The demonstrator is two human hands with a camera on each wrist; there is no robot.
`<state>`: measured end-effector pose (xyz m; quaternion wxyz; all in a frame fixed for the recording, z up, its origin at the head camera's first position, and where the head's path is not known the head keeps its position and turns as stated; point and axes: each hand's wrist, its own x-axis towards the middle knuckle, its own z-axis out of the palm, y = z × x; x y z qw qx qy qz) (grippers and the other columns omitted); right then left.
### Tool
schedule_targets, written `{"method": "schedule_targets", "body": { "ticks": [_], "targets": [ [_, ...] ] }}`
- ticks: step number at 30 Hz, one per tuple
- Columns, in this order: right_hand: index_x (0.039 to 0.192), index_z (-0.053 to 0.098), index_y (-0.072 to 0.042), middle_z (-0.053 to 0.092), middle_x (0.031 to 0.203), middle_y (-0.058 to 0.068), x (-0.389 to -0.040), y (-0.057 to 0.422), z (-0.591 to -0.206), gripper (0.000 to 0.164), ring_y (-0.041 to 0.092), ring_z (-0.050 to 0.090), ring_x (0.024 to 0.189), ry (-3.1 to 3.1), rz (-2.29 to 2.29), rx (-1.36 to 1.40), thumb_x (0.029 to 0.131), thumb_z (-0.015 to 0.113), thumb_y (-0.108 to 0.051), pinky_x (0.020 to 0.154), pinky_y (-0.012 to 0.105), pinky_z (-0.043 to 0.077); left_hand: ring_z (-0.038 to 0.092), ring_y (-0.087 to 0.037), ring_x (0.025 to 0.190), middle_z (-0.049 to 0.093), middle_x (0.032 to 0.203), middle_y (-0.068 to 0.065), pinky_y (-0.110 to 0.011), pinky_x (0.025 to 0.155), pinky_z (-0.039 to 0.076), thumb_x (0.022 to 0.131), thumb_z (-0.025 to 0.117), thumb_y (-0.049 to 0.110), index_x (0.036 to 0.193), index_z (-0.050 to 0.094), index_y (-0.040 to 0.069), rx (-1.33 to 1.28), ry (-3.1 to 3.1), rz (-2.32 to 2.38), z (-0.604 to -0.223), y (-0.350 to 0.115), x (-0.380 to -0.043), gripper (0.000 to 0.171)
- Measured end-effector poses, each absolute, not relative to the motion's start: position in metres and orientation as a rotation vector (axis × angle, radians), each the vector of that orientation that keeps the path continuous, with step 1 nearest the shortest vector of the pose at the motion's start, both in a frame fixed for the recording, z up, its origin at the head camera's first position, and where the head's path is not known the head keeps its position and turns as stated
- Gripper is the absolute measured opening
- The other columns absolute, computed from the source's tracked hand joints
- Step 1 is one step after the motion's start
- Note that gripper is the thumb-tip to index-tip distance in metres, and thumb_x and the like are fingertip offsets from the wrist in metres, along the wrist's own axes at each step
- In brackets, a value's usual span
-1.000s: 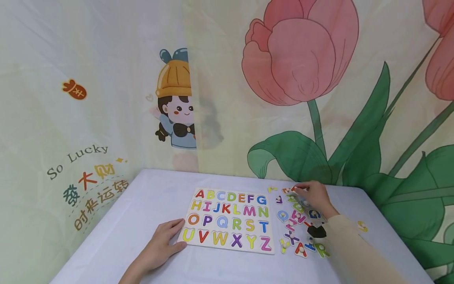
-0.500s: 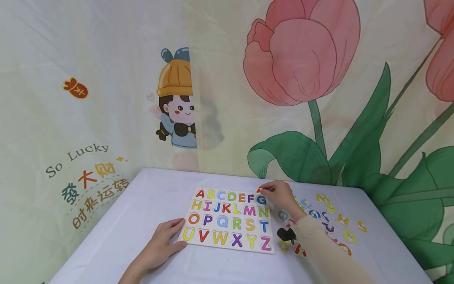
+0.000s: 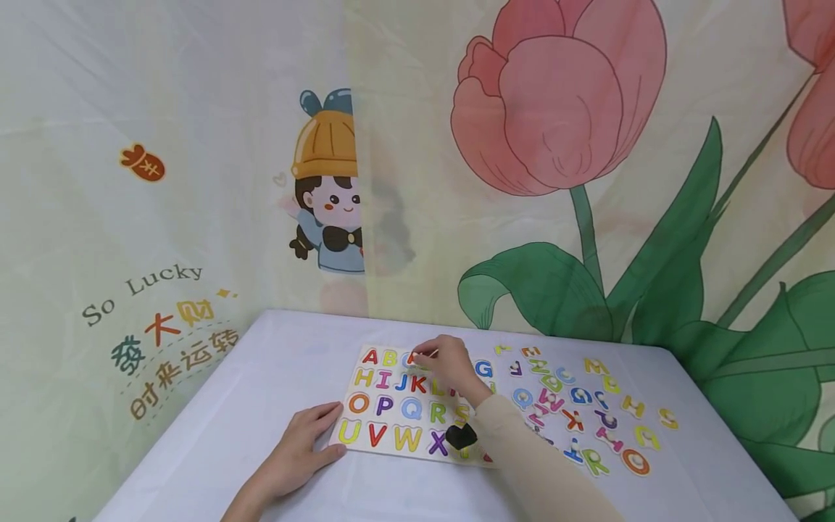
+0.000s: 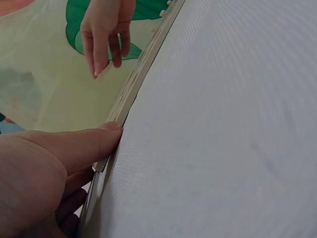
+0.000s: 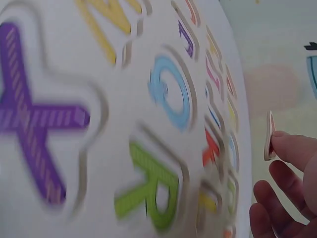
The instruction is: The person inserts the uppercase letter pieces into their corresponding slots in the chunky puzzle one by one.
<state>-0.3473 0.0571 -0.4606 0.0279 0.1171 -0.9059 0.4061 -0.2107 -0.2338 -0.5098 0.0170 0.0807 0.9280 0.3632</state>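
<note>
Centrally, a person's right hand (image 3: 450,366) pinches a small letter piece (image 5: 270,136) between thumb and fingertips, above the top row of an alphabet board (image 3: 397,417). The piece seems to be red, but it is edge-on in the wrist view and I cannot tell which letter it is. The left hand (image 3: 303,451) rests at the board's near left corner, thumb and fingers spread and touching its edges. The board shows colourful letters in four rows, partly covered by the right arm in its cream sleeve (image 3: 538,453). Right of it lie scattered loose letters, among them an orange O (image 3: 636,462), a red K (image 3: 572,420) and a yellow S (image 3: 668,418). Everything sits on a white-covered table (image 3: 404,496). Behind, a backdrop shows a pink tulip (image 3: 561,109) and a cartoon child (image 3: 329,210).
</note>
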Motion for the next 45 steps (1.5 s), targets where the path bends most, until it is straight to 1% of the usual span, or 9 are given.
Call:
{"method": "schedule_targets", "body": {
  "ticks": [6, 9, 14, 19, 25, 34, 37, 41, 45],
  "targets": [
    [0.111, 0.085, -0.017, 0.069, 0.101, -0.003, -0.35, 0.022, -0.465, 0.016, 0.015, 0.061, 0.093, -2.796, 1.283, 0.394, 0.098, 0.08, -0.024, 0.077, 0.03, 0.053, 0.033, -0.033, 0.153, 0.047, 0.163, -0.002, -0.061, 0.124, 0.031, 0.094, 0.082, 0.037, 0.158, 0.052, 0.012, 0.258, 2.878, 1.119, -0.51, -0.233, -0.211, 0.075],
    [0.112, 0.084, -0.016, 0.069, 0.101, -0.004, -0.353, 0.007, -0.471, 0.017, 0.014, 0.059, 0.092, -2.809, 1.303, 0.392, 0.098, 0.08, -0.024, 0.075, 0.028, 0.053, 0.034, -0.032, 0.152, 0.047, 0.163, -0.002, -0.061, 0.124, 0.031, 0.094, 0.082, 0.036, 0.158, 0.052, 0.011, 0.257, 2.889, 1.107, -0.509, -0.234, -0.21, 0.074],
    [0.107, 0.085, -0.021, 0.069, 0.095, -0.008, -0.362, -0.009, -0.483, 0.013, 0.01, 0.058, 0.086, -2.837, 1.278, 0.311, 0.097, 0.081, -0.026, 0.072, 0.026, 0.051, 0.034, -0.032, 0.153, 0.047, 0.163, -0.002, -0.061, 0.124, 0.031, 0.095, 0.081, 0.036, 0.159, 0.052, 0.012, 0.275, 2.89, 1.107, -0.509, -0.236, -0.211, 0.074],
    [0.106, 0.085, -0.022, 0.068, 0.093, -0.01, -0.369, -0.017, -0.482, 0.012, 0.01, 0.059, 0.086, -2.832, 1.269, 0.251, 0.096, 0.082, -0.028, 0.072, 0.026, 0.052, 0.033, -0.031, 0.153, 0.047, 0.163, -0.001, -0.06, 0.125, 0.03, 0.095, 0.08, 0.037, 0.159, 0.051, 0.012, 0.306, 2.901, 1.11, -0.508, -0.234, -0.212, 0.074],
    [0.105, 0.086, -0.022, 0.069, 0.091, -0.011, -0.373, -0.027, -0.482, 0.011, 0.008, 0.057, 0.084, -2.829, 1.227, 0.316, 0.096, 0.082, -0.029, 0.076, 0.027, 0.049, 0.034, -0.032, 0.153, 0.047, 0.163, -0.002, -0.06, 0.124, 0.03, 0.096, 0.08, 0.036, 0.159, 0.051, 0.011, 0.317, 2.908, 1.102, -0.509, -0.237, -0.212, 0.074],
    [0.107, 0.086, -0.021, 0.071, 0.091, -0.01, -0.372, -0.036, -0.485, 0.013, 0.008, 0.059, 0.081, -2.802, 1.344, 0.225, 0.096, 0.082, -0.028, 0.072, 0.025, 0.049, 0.034, -0.032, 0.152, 0.046, 0.163, -0.002, -0.06, 0.124, 0.031, 0.096, 0.08, 0.037, 0.159, 0.051, 0.011, 0.308, 2.907, 1.084, -0.509, -0.238, -0.209, 0.074],
    [0.105, 0.086, -0.022, 0.072, 0.088, -0.011, -0.372, -0.04, -0.487, 0.013, 0.007, 0.059, 0.08, -2.775, 1.317, 0.209, 0.095, 0.083, -0.029, 0.071, 0.026, 0.048, 0.035, -0.031, 0.152, 0.047, 0.163, -0.002, -0.06, 0.124, 0.031, 0.096, 0.08, 0.037, 0.158, 0.051, 0.011, 0.33, 2.926, 1.08, -0.509, -0.24, -0.209, 0.074],
    [0.101, 0.087, -0.025, 0.072, 0.083, -0.014, -0.374, -0.044, -0.491, 0.01, 0.008, 0.057, 0.081, -2.729, 1.256, 0.18, 0.092, 0.086, -0.03, 0.075, 0.029, 0.045, 0.035, -0.031, 0.152, 0.046, 0.164, -0.002, -0.059, 0.124, 0.031, 0.097, 0.079, 0.037, 0.159, 0.051, 0.011, 0.367, 2.94, 1.073, -0.51, -0.24, -0.21, 0.073],
    [0.1, 0.088, -0.026, 0.07, 0.079, -0.014, -0.374, -0.047, -0.494, 0.01, 0.01, 0.056, 0.081, -2.71, 1.248, 0.155, 0.092, 0.086, -0.031, 0.075, 0.031, 0.044, 0.034, -0.031, 0.152, 0.046, 0.164, -0.002, -0.059, 0.124, 0.031, 0.097, 0.079, 0.037, 0.159, 0.05, 0.011, 0.372, 2.938, 1.067, -0.511, -0.241, -0.211, 0.073]
  ]
}}
